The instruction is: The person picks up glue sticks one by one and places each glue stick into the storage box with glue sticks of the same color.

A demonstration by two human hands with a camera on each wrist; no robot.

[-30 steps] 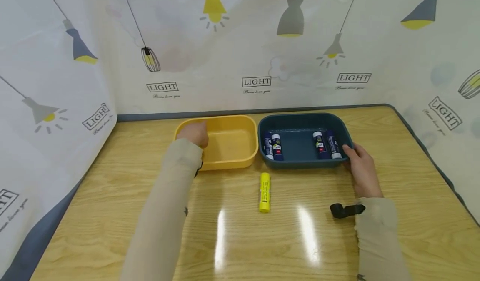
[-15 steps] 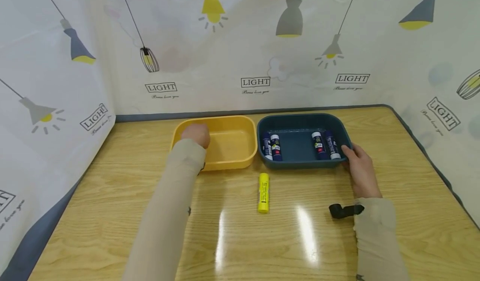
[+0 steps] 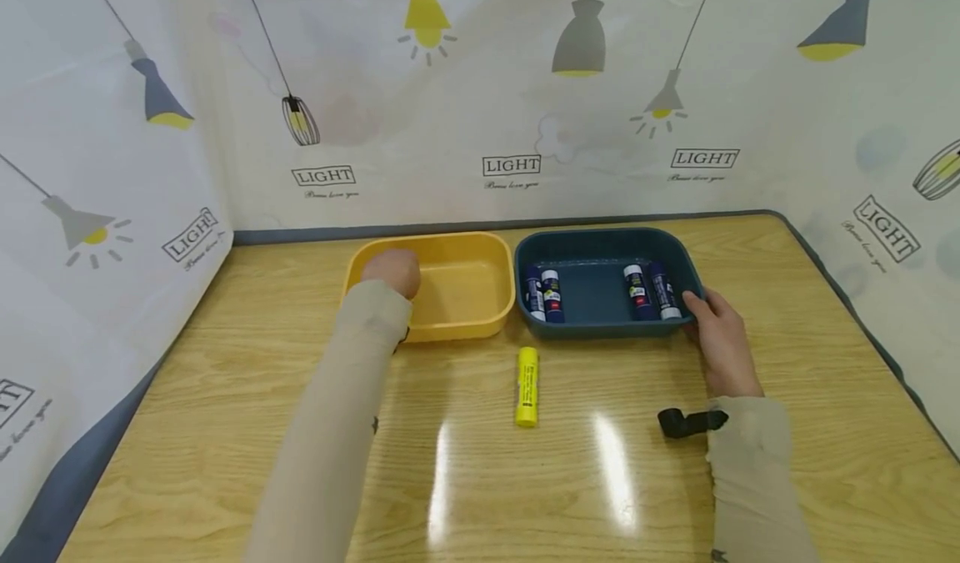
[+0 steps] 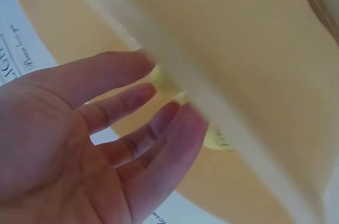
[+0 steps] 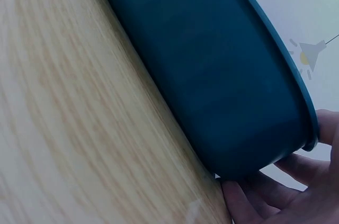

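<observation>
My left hand [image 3: 392, 272] reaches into the left end of a yellow plastic bin [image 3: 468, 327]. In the left wrist view, its bent fingers and thumb pinch a yellow glue stick [image 4: 218, 140], partly hidden by the bin's rim and the fingers. My right hand [image 3: 723, 342] grips the front right corner of a dark blue bin [image 3: 592, 328], thumb at the rim and other fingers against the outer wall. Inside this bin lie several navy glue sticks [image 3: 552, 296] with white ends, in a pair at each side. Another yellow glue stick [image 3: 527, 386] lies on the table before the bins.
Both bins stand side by side near the back of the wood-grain table [image 3: 600, 480]. A white sheet [image 3: 420, 113] printed with lamps rises behind and along both sides. A black strap end [image 3: 693, 422] sticks out from the right cuff.
My left hand has shifted slightly to the right within the yellow bin, then stayed almost still. The right hand, both bins and the glue sticks on view keep their places.
</observation>
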